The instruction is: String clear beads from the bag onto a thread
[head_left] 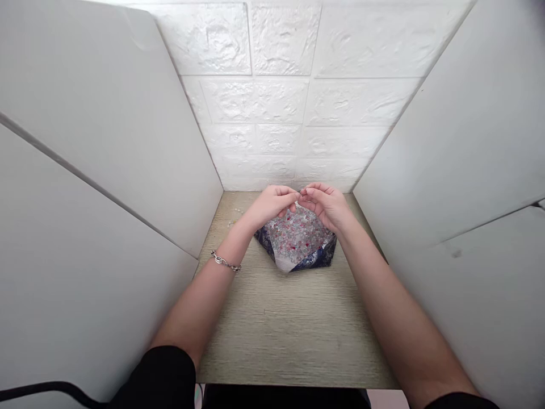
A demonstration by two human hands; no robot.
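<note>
Clock centred on the bead tray (317, 258), twelve towards the wall.

Fingers: thumb and forefinger of the left hand (276, 203) narrowed to a pinch; those of the right hand (327, 205) likewise, its other fingers loosely curled. The two sets of fingertips are brought nearly together over the tray's far edge, at twelve. Whether either pinch is quite closed, or anything small is held in it, cannot be told.

Tray: angular, many-sided, set on the table (293, 324) beneath the hands. Sides covered in dark blue and whitish pattern; whether lettering is included in it cannot be made out. Filled with small beads (298, 233), clear, pale pink and a few deep red.

Loose pale beads (238, 211): scattered on the tabletop, at ten.

Bracelet (225, 261): silver-coloured, chain-linked, worn at the left wrist, between eight and nine.

Black sleeves (159, 375): seen at eight and four.

Black cable (51, 387): seen at eight, at the lower picture edge.

Wall (281, 102): white, brick-embossed, at twelve.

Panels (106, 108): pale grey, plain, placed upright at nine and three; a small smudge is borne by the right one.
</note>
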